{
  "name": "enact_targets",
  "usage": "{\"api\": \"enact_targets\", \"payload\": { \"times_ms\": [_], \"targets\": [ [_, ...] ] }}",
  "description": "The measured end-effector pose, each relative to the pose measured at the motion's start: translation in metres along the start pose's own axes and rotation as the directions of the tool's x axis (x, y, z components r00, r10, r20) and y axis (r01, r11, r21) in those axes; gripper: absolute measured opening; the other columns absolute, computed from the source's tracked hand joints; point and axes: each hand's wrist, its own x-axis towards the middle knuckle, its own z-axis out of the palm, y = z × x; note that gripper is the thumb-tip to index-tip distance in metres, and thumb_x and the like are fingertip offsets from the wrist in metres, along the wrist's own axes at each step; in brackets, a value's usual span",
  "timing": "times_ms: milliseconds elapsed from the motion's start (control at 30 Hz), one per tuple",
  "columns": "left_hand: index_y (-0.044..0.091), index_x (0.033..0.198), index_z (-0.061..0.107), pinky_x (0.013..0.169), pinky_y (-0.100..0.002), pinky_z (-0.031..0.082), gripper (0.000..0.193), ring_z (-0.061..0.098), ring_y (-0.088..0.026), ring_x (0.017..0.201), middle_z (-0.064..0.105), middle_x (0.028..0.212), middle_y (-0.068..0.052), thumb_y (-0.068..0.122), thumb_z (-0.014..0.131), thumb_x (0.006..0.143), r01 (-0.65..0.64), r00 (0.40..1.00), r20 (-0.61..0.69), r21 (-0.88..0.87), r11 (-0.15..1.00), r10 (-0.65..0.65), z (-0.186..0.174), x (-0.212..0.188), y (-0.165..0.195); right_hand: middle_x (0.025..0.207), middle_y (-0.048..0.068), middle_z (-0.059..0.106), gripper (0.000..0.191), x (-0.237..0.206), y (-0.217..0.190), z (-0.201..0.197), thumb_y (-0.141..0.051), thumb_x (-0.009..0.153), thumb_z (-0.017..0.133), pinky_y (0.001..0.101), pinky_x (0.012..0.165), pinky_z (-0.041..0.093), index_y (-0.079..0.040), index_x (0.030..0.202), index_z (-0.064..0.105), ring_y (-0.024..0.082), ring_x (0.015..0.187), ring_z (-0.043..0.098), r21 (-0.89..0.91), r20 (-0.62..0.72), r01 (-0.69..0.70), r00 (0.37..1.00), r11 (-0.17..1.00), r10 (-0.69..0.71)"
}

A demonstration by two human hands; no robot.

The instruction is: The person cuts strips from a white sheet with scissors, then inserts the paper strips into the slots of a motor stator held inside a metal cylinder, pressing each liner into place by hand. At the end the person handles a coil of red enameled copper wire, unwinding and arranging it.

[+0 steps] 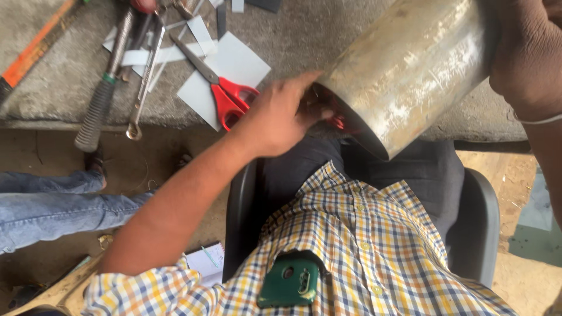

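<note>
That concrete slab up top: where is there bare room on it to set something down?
Bare slab shows between the paper sheets and the metal cylinder. Another bare strip lies between the orange bar and the hammer. It is crowded around the scissors, wrench and paper scraps.

Concrete slab (328,35) carries red scissors (225,93), white paper pieces (234,61), hammer (102,93), wrench (143,82)
</note>
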Motion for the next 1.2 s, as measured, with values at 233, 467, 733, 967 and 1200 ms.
{"api": "enact_targets", "payload": {
  "times_ms": [233,467,733,967,1200],
  "targets": [
    [-0.008,0.142,0.044,0.079,-0.044,0.057,0.067,0.073,-0.037,0.085,0.072,0.087,-0.021,0.013,0.08,0.089,-0.025,0.999,-0.02,0.196,0.98,0.03,0.01,0.004,-0.007,0.084,0.006,0.062,0.028,-0.001,0.001,-0.002,-0.009,0.126,0.048,0.0244,0.059,0.038,0.004,0.109,0.065,0.011,0.067,0.054,0.228,-0.02,-0.168,0.984,0.959,0.177],
    [-0.003,0.147,0.041,0.085,-0.04,0.06,0.065,0.078,-0.029,0.093,0.076,0.099,-0.015,0.014,0.075,0.094,0.008,1.0,-0.022,0.096,0.995,-0.006,0.005,0.004,0.009,0.08,0.004,0.06,0.032,-0.001,0.014,-0.002,-0.011,0.124,0.048,0.024,0.06,0.038,0.006,0.102,0.064,0.01,0.068,0.054,0.088,-0.044,-0.069,0.996,0.994,0.073],
    [0.004,0.14,0.034,0.092,-0.047,0.053,0.099,0.069,-0.034,0.11,0.073,0.104,-0.013,0.042,0.094,0.072,0.045,0.995,-0.098,0.119,0.992,-0.033,0.024,-0.001,0.016,0.089,0.001,0.061,0.028,-0.005,0.022,0.002,-0.008,0.123,0.045,0.0223,0.069,0.038,0.007,0.105,0.061,0.007,0.078,0.053,0.158,-0.072,0.04,0.997,0.987,-0.028],
    [0.003,0.143,0.033,0.092,-0.052,0.052,0.099,0.063,-0.041,0.112,0.065,0.117,-0.025,0.048,0.091,0.077,-0.038,0.962,-0.249,0.287,0.957,0.113,0.034,-0.009,0.014,0.075,-0.002,0.054,0.042,0.004,-0.01,0.006,-0.016,0.128,0.054,0.0227,0.06,0.029,0.004,0.091,0.057,0.006,0.066,0.046,0.32,-0.1,-0.089,0.987,0.943,0.127],
    [0.007,0.139,0.054,0.088,-0.045,0.058,0.05,0.073,-0.036,0.107,0.071,0.114,-0.017,0.018,0.078,0.096,-0.067,0.964,-0.25,0.093,0.993,0.089,0.024,-0.011,-0.001,0.073,-0.005,0.052,0.043,0.001,0.0,0.009,-0.016,0.126,0.053,0.0196,0.059,0.029,-0.001,0.086,0.053,0.003,0.062,0.041,0.45,-0.099,-0.009,0.993,0.893,0.06]
  ]
}}
